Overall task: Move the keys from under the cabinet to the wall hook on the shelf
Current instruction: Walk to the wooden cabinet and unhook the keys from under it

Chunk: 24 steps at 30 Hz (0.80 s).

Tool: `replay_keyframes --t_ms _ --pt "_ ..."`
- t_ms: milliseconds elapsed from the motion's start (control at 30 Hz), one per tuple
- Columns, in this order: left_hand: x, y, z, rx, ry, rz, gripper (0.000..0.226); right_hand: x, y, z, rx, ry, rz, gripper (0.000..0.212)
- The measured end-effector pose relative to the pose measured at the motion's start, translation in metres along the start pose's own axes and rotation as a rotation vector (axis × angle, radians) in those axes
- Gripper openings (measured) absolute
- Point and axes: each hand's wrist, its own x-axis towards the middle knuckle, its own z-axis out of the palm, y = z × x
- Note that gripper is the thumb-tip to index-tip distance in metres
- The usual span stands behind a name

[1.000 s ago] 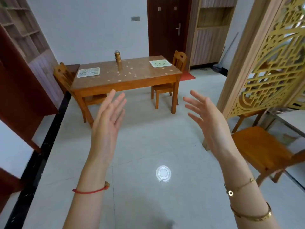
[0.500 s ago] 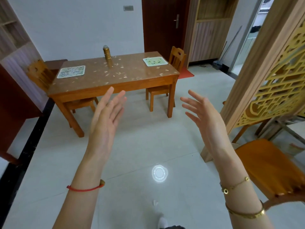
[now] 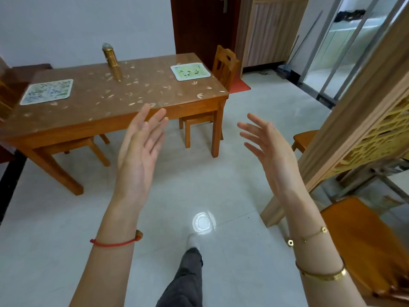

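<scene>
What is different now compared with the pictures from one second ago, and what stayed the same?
The person has walked forward and turned right: the brown wooden dining table now sits closer and further left, a grey-trousered leg has stepped into view, and the glass sliding door has appeared. Nothing was grasped or released. The left hand and right hand stay raised, open and empty; no keys are visible.
</scene>
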Motion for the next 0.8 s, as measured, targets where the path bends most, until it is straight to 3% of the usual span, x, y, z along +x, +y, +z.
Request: replay_keyframes --t_ms 500,800 --pt "0.339 -0.100 0.078 -0.033 -0.197 -0.026 0.039 0.313 0.028 -0.030 -0.045 0.234 0.008 0.046" --pt "0.506 -0.194 0.169 -0.039 -0.318 -0.122 0.049 0.469 0.059 -0.113 -0.041 0.362 0.044 0.046"
